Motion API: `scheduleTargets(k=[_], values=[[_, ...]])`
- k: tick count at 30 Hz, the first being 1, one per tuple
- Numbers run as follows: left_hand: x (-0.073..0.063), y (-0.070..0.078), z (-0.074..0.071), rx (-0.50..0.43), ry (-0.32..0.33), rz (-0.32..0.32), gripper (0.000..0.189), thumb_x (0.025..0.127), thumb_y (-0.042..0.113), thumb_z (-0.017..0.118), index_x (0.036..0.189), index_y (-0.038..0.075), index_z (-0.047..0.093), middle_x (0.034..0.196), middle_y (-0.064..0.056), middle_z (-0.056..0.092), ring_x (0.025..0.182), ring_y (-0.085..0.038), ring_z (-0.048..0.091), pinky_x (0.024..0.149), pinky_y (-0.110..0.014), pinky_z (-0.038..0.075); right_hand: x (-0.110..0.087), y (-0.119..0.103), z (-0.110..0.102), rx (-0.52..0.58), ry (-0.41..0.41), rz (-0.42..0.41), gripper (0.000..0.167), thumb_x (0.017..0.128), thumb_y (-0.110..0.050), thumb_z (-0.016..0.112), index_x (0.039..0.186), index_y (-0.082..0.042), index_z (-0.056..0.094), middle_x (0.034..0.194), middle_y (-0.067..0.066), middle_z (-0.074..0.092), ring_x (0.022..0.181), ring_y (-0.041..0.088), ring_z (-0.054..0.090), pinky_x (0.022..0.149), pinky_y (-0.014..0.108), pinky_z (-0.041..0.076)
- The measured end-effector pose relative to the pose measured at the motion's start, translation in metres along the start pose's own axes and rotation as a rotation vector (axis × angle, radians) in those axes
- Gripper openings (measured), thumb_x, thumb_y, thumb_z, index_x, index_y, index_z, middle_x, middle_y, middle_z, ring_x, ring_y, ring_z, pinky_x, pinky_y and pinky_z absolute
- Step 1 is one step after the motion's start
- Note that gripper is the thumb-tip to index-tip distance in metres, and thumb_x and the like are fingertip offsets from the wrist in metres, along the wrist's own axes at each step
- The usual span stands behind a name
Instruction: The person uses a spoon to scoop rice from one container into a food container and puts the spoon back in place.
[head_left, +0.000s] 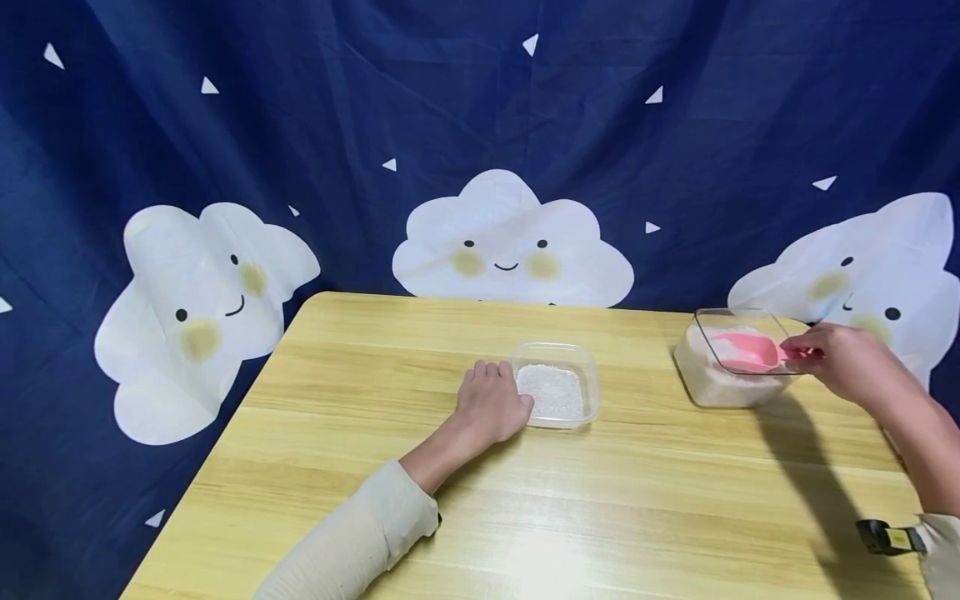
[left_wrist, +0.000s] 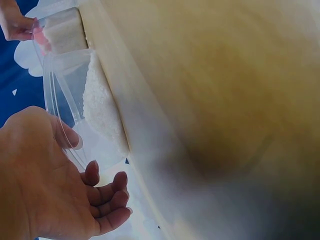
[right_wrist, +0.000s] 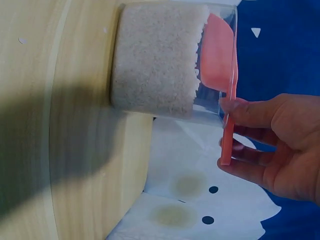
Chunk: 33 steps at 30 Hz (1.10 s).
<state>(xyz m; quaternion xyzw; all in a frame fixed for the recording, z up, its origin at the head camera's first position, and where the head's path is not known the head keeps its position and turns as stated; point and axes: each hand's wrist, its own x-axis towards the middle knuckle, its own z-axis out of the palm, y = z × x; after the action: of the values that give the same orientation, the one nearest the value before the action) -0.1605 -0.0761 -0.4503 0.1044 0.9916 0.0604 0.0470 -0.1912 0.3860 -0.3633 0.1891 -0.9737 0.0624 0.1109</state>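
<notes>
A clear plastic tub (head_left: 592,400) with a layer of white rice (left_wrist: 102,107) stands mid-table. Against its left side rests my left hand (head_left: 491,403), thumb at the near corner; the other fingers are loosely bent and hold nothing in the left wrist view. At the right, a clear square container (right_wrist: 155,112) is filled with rice (right_wrist: 155,60) to a little below its rim. My right hand (head_left: 847,358) pinches the handle of a pink scoop (right_wrist: 217,55) between thumb and fingers. The scoop's bowl lies inside that container, just above the rice surface.
Both containers stand on a light wooden table (head_left: 645,500), the larger one near its back right corner. A dark blue curtain (head_left: 337,100) with white clouds hangs behind. A black strap device (head_left: 888,537) is at the right wrist.
</notes>
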Motion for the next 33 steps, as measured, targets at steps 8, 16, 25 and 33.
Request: scheduleTargets(k=[8,16,25,33], values=[[0.001,0.001,0.000,-0.002,-0.011,-0.005,0.045,0.099,0.043,0.039,0.113,0.002,0.052,0.102,-0.011,0.057,0.094,-0.026,0.044,0.090,-0.038,0.041,-0.003,0.006,0.001,0.006,0.018,0.024,0.015,0.074,0.001,0.084,0.088,0.001,0.078,0.088,0.023,0.075,0.073,0.029,0.065,0.062,0.035,0.047],[0.000,0.001,-0.002,-0.005,-0.014,-0.007,0.046,0.100,0.043,0.039,0.115,0.001,0.053,0.102,-0.012,0.057,0.095,-0.026,0.045,0.091,-0.038,0.041,-0.004,0.008,-0.006,0.063,-0.085,0.138,0.021,0.082,-0.003,0.081,0.099,0.008,0.075,0.089,0.026,0.073,0.070,0.023,0.063,0.060,0.034,0.046],[0.000,0.001,-0.001,0.005,-0.002,0.002,0.040,0.099,0.039,0.039,0.106,0.002,0.051,0.097,-0.011,0.056,0.092,-0.026,0.044,0.087,-0.036,0.040,-0.002,0.011,-0.010,0.144,-0.161,0.221,0.026,0.088,-0.007,0.078,0.106,0.011,0.072,0.086,0.024,0.072,0.072,0.021,0.063,0.059,0.030,0.046],[0.002,0.000,0.002,0.024,0.003,0.010,0.036,0.097,0.038,0.038,0.102,0.004,0.050,0.095,-0.010,0.055,0.090,-0.026,0.044,0.087,-0.035,0.040,-0.002,0.011,-0.014,0.159,-0.164,0.236,0.024,0.091,-0.008,0.076,0.105,0.012,0.072,0.084,0.021,0.071,0.071,0.018,0.059,0.057,0.027,0.044]])
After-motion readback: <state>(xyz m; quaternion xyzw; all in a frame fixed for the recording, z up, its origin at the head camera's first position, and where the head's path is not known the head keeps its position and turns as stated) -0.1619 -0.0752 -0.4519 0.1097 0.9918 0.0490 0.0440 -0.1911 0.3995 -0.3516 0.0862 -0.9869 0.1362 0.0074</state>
